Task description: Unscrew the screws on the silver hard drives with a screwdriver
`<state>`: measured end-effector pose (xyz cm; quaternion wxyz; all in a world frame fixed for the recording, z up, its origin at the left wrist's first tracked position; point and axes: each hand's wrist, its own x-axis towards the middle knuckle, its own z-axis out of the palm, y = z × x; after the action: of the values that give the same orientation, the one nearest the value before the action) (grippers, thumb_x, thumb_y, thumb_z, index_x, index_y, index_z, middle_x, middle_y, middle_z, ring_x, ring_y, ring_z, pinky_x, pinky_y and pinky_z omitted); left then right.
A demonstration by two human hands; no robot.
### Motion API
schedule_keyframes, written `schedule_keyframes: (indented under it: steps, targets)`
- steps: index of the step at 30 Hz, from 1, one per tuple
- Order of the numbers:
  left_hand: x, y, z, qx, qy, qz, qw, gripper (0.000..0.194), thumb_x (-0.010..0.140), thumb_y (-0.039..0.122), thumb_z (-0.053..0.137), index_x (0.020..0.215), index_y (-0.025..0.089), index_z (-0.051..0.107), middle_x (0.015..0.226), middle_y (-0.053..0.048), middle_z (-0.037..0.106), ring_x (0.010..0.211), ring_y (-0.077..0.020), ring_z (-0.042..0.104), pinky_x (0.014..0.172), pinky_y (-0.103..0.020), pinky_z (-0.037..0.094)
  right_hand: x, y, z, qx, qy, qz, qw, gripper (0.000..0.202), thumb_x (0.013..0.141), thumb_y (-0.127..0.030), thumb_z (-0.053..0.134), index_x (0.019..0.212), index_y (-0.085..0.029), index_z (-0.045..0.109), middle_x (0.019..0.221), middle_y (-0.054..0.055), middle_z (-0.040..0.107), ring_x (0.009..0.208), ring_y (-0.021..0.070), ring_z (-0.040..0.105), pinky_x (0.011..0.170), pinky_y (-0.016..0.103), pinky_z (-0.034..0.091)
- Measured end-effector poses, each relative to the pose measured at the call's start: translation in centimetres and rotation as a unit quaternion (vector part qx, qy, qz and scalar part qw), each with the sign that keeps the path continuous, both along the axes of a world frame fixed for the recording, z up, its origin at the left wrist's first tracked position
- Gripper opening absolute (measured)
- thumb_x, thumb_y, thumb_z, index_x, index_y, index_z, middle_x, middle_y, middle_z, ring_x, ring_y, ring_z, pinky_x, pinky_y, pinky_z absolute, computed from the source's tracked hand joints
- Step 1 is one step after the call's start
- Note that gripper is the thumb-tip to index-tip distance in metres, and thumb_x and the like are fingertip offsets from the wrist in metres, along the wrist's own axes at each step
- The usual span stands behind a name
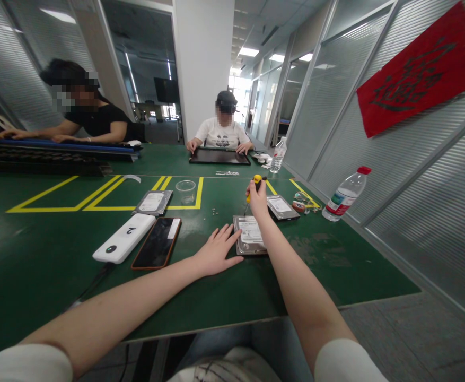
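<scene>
A silver hard drive [249, 233] with a white label lies flat on the green table in front of me. My right hand [257, 197] is wrapped round a screwdriver [257, 180] with a yellow and black handle. Its shaft points down at the drive's far left corner; whether the tip sits in a screw I cannot tell. Fingers spread, my left hand [217, 250] rests on the table and touches the drive's left edge. Several tiny screws [214, 211] lie on the table just beyond my left hand. My right forearm hides part of the drive's right side.
Another hard drive [283, 207] lies right, a third [152, 202] left near a clear plastic cup [185, 192]. A white power bank [123, 239] and a phone [156, 243] lie left. Water bottles [347, 193] stand right. Two people sit across, one with hands on a dark panel [219, 156].
</scene>
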<state>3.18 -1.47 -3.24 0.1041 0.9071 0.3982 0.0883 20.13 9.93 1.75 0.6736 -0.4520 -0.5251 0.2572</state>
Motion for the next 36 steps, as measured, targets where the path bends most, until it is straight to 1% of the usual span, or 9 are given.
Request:
schedule_keyframes:
  steps: [3, 6, 11, 13, 17, 20, 24, 28, 36]
  targets:
    - [0.0, 0.0, -0.1, 0.004, -0.008, 0.001, 1.000, 0.076, 0.092, 0.058, 0.049, 0.153, 0.021, 0.021, 0.160, -0.016, 0.015, 0.148, -0.0318, 0.009, 0.116, -0.052, 0.017, -0.1, 0.2, -0.3, -0.003, -0.012, 0.013, 1.000, 0.030, 0.085, -0.053, 0.049, 0.084, -0.024, 0.041, 0.063, -0.009, 0.049, 0.055, 0.0080, 0.049, 0.058, 0.022, 0.039]
    - [0.0, 0.0, -0.1, 0.010, -0.022, 0.005, 1.000, 0.077, 0.090, 0.057, 0.053, 0.152, 0.022, 0.023, 0.161, -0.014, 0.010, 0.148, -0.0321, 0.007, 0.116, -0.052, 0.018, -0.2, 0.2, -0.3, -0.008, -0.022, 0.012, 1.000, 0.029, 0.085, -0.052, 0.050, 0.083, -0.024, 0.041, 0.061, -0.010, 0.049, 0.052, 0.0078, 0.048, 0.055, 0.022, 0.039]
    - [0.2, -0.8, 0.6, 0.012, -0.047, -0.009, 0.999, 0.078, 0.081, 0.057, 0.065, 0.144, 0.019, 0.037, 0.161, -0.015, 0.007, 0.148, -0.0330, 0.005, 0.116, -0.051, 0.021, -0.5, 0.0, 0.0, -0.047, 0.010, 0.004, 0.999, 0.032, 0.083, -0.054, 0.055, 0.080, -0.025, 0.041, 0.055, -0.010, 0.049, 0.045, 0.0080, 0.048, 0.047, 0.022, 0.038]
    - [0.3, -1.4, 0.9, 0.018, -0.052, -0.033, 0.998, 0.077, 0.079, 0.055, 0.068, 0.141, 0.016, 0.040, 0.161, -0.016, 0.007, 0.148, -0.0327, 0.005, 0.117, -0.051, 0.017, -0.7, 0.0, 0.2, -0.073, 0.011, 0.005, 0.997, 0.033, 0.083, -0.054, 0.055, 0.079, -0.025, 0.040, 0.053, -0.010, 0.049, 0.042, 0.0082, 0.047, 0.045, 0.022, 0.038]
    - [0.6, -2.2, 1.4, 0.006, -0.034, -0.125, 0.992, 0.076, 0.084, 0.046, 0.064, 0.147, 0.018, 0.033, 0.160, -0.014, 0.011, 0.148, -0.0307, 0.007, 0.119, -0.053, 0.004, -1.1, -0.4, 0.5, -0.124, -0.017, 0.012, 0.992, 0.034, 0.082, -0.055, 0.057, 0.079, -0.025, 0.040, 0.053, -0.010, 0.050, 0.041, 0.0090, 0.047, 0.042, 0.022, 0.037]
    - [0.6, -2.2, 1.6, -0.018, -0.023, -0.166, 0.986, 0.078, 0.086, 0.045, 0.061, 0.152, 0.022, 0.026, 0.160, -0.011, 0.013, 0.148, -0.0299, 0.010, 0.119, -0.052, 0.005, -1.4, -1.5, 0.9, -0.093, -0.006, 0.020, 0.995, 0.032, 0.083, -0.053, 0.055, 0.080, -0.025, 0.040, 0.056, -0.009, 0.050, 0.044, 0.0088, 0.048, 0.045, 0.022, 0.038]
    - [0.5, -2.1, 1.6, -0.023, -0.028, -0.170, 0.985, 0.079, 0.087, 0.046, 0.060, 0.153, 0.023, 0.023, 0.160, -0.009, 0.015, 0.148, -0.0301, 0.010, 0.119, -0.051, 0.008, -1.7, -3.9, 1.7, -0.016, 0.036, 0.032, 0.999, 0.028, 0.083, -0.047, 0.056, 0.086, -0.026, 0.038, 0.060, -0.010, 0.049, 0.052, 0.0084, 0.049, 0.052, 0.022, 0.041]
    - [0.6, -2.0, 1.3, -0.019, -0.029, -0.171, 0.985, 0.080, 0.087, 0.046, 0.061, 0.153, 0.022, 0.023, 0.160, -0.011, 0.015, 0.148, -0.0312, 0.009, 0.119, -0.052, 0.009, -2.2, -5.7, 1.9, 0.011, 0.081, 0.069, 0.994, 0.025, 0.086, -0.046, 0.051, 0.089, -0.026, 0.037, 0.063, -0.009, 0.047, 0.052, 0.0081, 0.047, 0.052, 0.022, 0.041]
    - [0.5, -1.7, 0.8, -0.015, -0.031, -0.187, 0.982, 0.083, 0.088, 0.049, 0.060, 0.154, 0.020, 0.019, 0.160, -0.014, 0.013, 0.148, -0.0330, 0.008, 0.118, -0.055, 0.009, -2.4, -6.1, 0.8, 0.021, 0.017, 0.073, 0.997, 0.027, 0.086, -0.047, 0.054, 0.093, -0.025, 0.041, 0.066, -0.008, 0.049, 0.057, 0.0088, 0.048, 0.058, 0.023, 0.042]
